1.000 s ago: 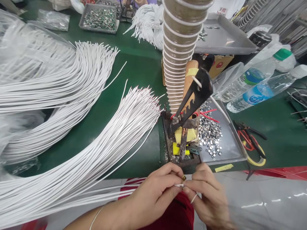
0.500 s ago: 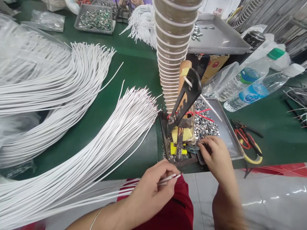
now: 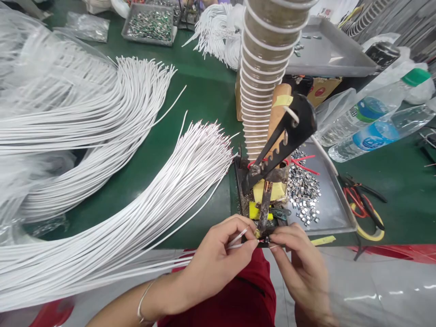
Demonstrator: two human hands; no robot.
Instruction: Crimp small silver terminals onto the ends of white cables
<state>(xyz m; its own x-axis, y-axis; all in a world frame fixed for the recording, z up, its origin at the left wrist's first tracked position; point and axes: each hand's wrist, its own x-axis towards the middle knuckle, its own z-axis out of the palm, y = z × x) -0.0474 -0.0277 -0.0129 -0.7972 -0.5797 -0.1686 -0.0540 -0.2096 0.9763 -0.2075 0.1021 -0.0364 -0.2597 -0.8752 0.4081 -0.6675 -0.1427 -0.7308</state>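
My left hand (image 3: 218, 259) is closed in a pinch on the ends of two thin white cords (image 3: 238, 240) that run off to the left. My right hand (image 3: 294, 256) meets it fingertip to fingertip, pinched on something small I cannot make out, at the front of a dark hand press (image 3: 272, 181) with a raised black lever (image 3: 289, 131). A grey tray (image 3: 332, 206) of small shiny metal clips (image 3: 303, 195) lies just right of the press.
Large fans of white cords (image 3: 136, 200) cover the green table to the left. A tall stack of paper cups (image 3: 264, 68) rises behind the press. Two plastic bottles (image 3: 371, 122) and red-handled pliers (image 3: 363, 206) lie right. Another clip tray (image 3: 150, 25) sits far back.
My right hand has come back from the clip tray to the left hand's fingertips. The left hand has lifted the cord ends up to the front of the press.
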